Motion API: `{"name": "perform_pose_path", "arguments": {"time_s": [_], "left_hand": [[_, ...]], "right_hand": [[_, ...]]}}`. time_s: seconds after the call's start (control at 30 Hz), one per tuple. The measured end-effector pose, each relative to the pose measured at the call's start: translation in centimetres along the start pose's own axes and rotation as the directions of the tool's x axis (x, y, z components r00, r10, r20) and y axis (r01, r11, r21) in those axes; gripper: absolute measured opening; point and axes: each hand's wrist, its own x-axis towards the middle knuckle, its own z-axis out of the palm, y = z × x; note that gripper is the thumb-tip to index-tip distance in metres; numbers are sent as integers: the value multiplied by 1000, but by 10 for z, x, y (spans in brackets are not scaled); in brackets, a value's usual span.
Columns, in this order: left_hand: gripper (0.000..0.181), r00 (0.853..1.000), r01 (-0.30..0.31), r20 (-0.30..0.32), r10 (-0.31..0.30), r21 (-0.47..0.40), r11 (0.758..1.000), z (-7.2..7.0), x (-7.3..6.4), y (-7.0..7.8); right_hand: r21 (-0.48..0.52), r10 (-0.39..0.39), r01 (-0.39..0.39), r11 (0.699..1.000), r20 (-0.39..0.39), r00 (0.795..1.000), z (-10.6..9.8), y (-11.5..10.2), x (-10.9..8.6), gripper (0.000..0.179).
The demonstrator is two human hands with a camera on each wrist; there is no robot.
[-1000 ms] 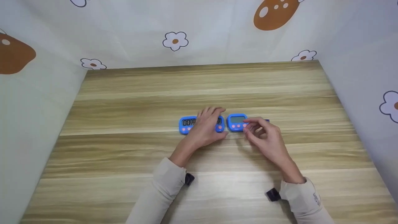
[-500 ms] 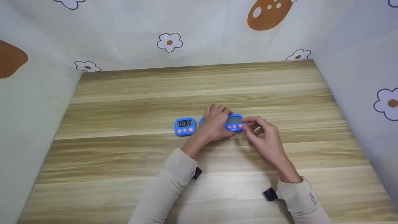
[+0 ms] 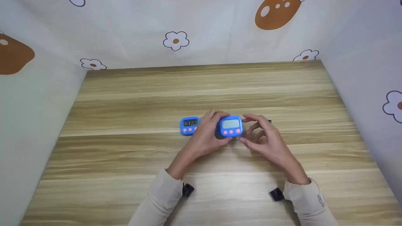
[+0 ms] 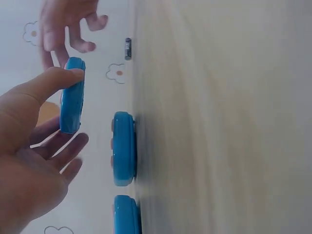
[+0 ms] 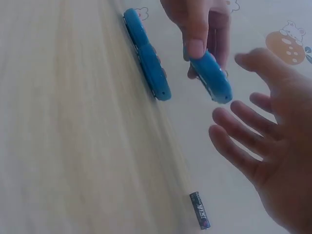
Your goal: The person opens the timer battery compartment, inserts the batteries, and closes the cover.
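It looks like a screened-off workspace: flower-printed sheeting [image 3: 210,37] stands round three sides of a wood-grain table [image 3: 207,91].

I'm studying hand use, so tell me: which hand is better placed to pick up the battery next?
Probably the right hand: it holds nothing, its fingers are spread, and the battery lies nearer to it. The left hand is occupied, gripping a raised blue digital timer.

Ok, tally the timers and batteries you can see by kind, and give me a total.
Blue timers: 3 (one held timer in the left hand, plus the middle timer and leftmost timer on the table)
Battery: 1, lying on the table
Total: 4
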Motion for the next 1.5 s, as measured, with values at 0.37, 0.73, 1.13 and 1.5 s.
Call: {"name": "perform_pose_path", "arguments": {"time_s": [0.37,0.73,1.13,1.5], "left_hand": [[69,996,-79,-71,58,-348,934,1,-39,-4],[69,993,-107,-85,82,-360,927,6,-43,-11],[69,996,-85,-61,68,-358,930,7,-47,-12],[70,995,-92,-71,73,-313,945,9,-47,-15]], "right_hand": [[3,7,-8,1000,174,985,12,36,-10,70],[-21,-30,35,999,196,980,15,33,-9,70],[-22,-13,18,1000,202,979,17,14,-9,68],[-27,-7,14,1000,223,975,18,37,-11,68]]}}
